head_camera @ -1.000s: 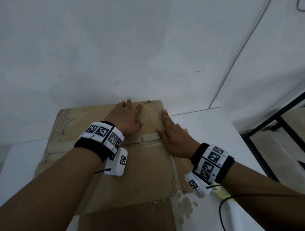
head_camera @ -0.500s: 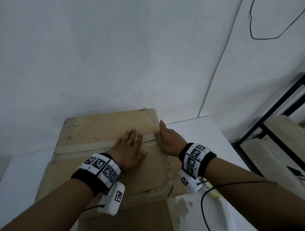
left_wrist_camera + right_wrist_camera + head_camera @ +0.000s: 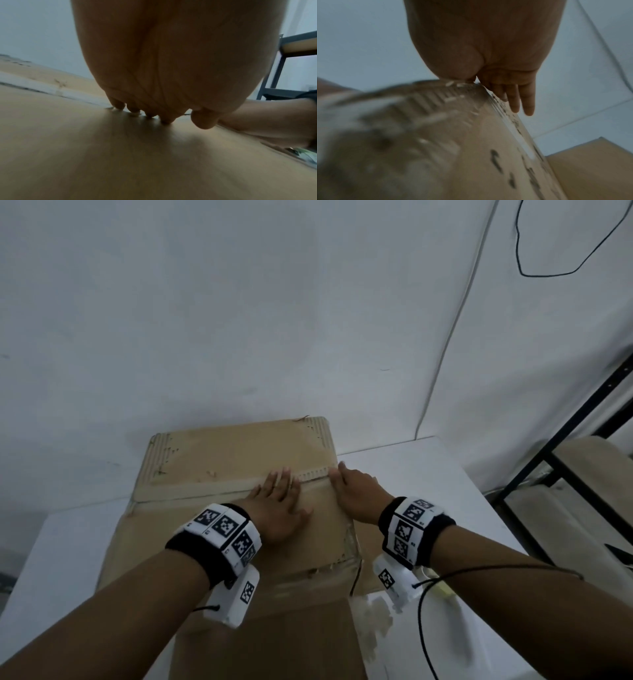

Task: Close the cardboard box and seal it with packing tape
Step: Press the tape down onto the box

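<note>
A worn brown cardboard box (image 3: 219,460) stands on the white table with its top flaps folded down and meeting at a seam (image 3: 205,491). My left hand (image 3: 279,505) lies flat on the near flap, its straight fingertips (image 3: 133,109) on the seam. My right hand (image 3: 356,494) presses with straight fingers (image 3: 520,100) against the box's right edge at the seam's end. Old clear tape (image 3: 349,546) clings to the near right corner. No tape roll is in view.
The white table (image 3: 424,470) runs to the right of the box, with the white wall (image 3: 274,320) close behind. A black metal shelf frame (image 3: 561,460) stands at the far right. A cable (image 3: 423,611) trails from my right wrist.
My left hand has slid back from the far flap to the seam and the near flap. My right hand has stayed at the box's right edge. The view has tilted up.
</note>
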